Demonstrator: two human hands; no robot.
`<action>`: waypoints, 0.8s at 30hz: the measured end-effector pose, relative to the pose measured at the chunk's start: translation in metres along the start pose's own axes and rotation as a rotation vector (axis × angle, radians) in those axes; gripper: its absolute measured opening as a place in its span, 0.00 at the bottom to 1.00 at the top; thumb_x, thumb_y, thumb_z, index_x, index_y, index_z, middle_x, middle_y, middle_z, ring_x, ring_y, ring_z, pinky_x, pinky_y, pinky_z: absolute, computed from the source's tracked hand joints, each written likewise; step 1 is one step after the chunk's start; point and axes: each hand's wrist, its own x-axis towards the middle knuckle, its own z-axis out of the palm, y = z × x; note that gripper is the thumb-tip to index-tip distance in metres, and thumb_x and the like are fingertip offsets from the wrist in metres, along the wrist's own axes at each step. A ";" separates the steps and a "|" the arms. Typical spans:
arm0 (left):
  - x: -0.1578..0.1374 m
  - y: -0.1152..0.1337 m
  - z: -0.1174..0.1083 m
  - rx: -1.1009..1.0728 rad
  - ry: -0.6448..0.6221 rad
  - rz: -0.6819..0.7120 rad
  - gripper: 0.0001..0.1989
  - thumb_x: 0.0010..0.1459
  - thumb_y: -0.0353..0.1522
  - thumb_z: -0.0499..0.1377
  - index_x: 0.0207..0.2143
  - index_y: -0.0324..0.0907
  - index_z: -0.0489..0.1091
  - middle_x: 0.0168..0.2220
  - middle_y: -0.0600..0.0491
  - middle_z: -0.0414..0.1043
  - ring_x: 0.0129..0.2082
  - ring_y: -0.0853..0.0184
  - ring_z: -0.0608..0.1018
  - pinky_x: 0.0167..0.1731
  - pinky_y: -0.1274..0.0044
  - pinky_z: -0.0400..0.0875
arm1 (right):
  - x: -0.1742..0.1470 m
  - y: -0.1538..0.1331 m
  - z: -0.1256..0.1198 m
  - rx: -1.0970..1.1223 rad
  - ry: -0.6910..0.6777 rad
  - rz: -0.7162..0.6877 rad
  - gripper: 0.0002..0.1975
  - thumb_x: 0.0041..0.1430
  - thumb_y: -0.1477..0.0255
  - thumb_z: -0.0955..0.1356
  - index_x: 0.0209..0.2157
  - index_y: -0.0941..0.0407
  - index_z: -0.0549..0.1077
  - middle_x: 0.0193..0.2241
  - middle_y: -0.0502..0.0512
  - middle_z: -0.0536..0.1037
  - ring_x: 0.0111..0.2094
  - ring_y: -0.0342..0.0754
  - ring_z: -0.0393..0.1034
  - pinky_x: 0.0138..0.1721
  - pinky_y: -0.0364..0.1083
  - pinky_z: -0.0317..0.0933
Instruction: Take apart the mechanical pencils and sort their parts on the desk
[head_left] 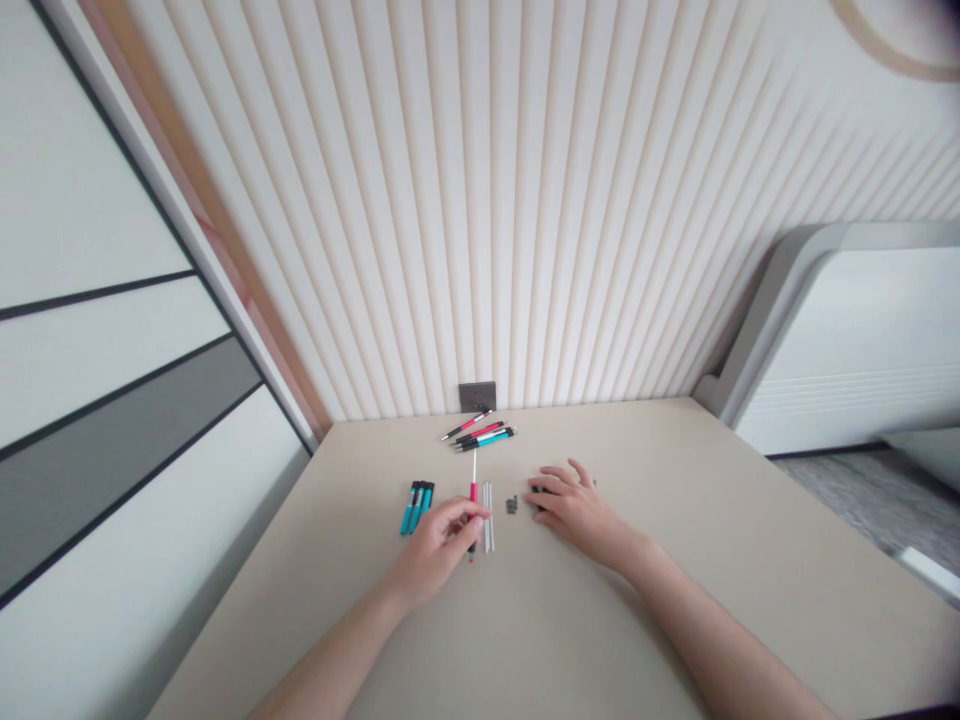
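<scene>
My left hand [442, 545] is closed around a pink and black pen barrel [473, 492], tip end toward me. A thin white refill [474, 463] stands out of the barrel's far end. Just right of it lie several white refills [488, 530] side by side, then a small cluster of dark grey pieces [511, 505]. My right hand [574, 505] is low over the table with its fingers spread, over small black parts [537, 490] that it partly hides. Whether its fingertips grip one of them is unclear.
Several turquoise pen barrels [417, 507] lie in a row left of my left hand. Farther back is a pile of pink, turquoise and black pens [484, 436]. The table [465, 640] meets a ribbed wall with a dark socket [478, 396]. A white cabinet [112, 430] stands left.
</scene>
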 end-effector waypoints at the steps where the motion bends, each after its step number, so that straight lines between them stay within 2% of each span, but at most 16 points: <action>1: 0.000 -0.001 0.000 0.000 -0.001 0.001 0.15 0.61 0.40 0.56 0.42 0.40 0.74 0.30 0.53 0.69 0.30 0.68 0.71 0.31 0.79 0.67 | 0.000 0.000 -0.001 0.003 0.007 0.004 0.13 0.66 0.68 0.63 0.50 0.45 0.72 0.52 0.53 0.74 0.58 0.52 0.59 0.62 0.63 0.38; 9: -0.001 0.001 0.000 -0.004 -0.003 -0.012 0.15 0.61 0.40 0.56 0.42 0.40 0.74 0.30 0.53 0.69 0.31 0.68 0.71 0.32 0.79 0.67 | -0.001 0.001 -0.005 0.012 0.008 0.021 0.13 0.64 0.65 0.66 0.49 0.46 0.72 0.48 0.54 0.75 0.55 0.51 0.63 0.62 0.61 0.40; 16: -0.001 0.005 -0.002 -0.001 -0.012 -0.023 0.16 0.60 0.41 0.56 0.42 0.40 0.74 0.29 0.53 0.69 0.30 0.67 0.71 0.32 0.78 0.67 | -0.003 0.001 -0.008 0.017 -0.003 0.064 0.19 0.61 0.60 0.68 0.53 0.45 0.69 0.52 0.56 0.72 0.55 0.52 0.62 0.62 0.60 0.39; 24: -0.001 0.004 -0.001 -0.004 -0.003 -0.025 0.16 0.60 0.42 0.57 0.41 0.40 0.75 0.30 0.52 0.71 0.31 0.67 0.73 0.32 0.78 0.68 | -0.006 0.014 -0.015 0.021 -0.063 0.168 0.23 0.59 0.64 0.68 0.57 0.46 0.66 0.56 0.56 0.69 0.61 0.55 0.56 0.62 0.63 0.36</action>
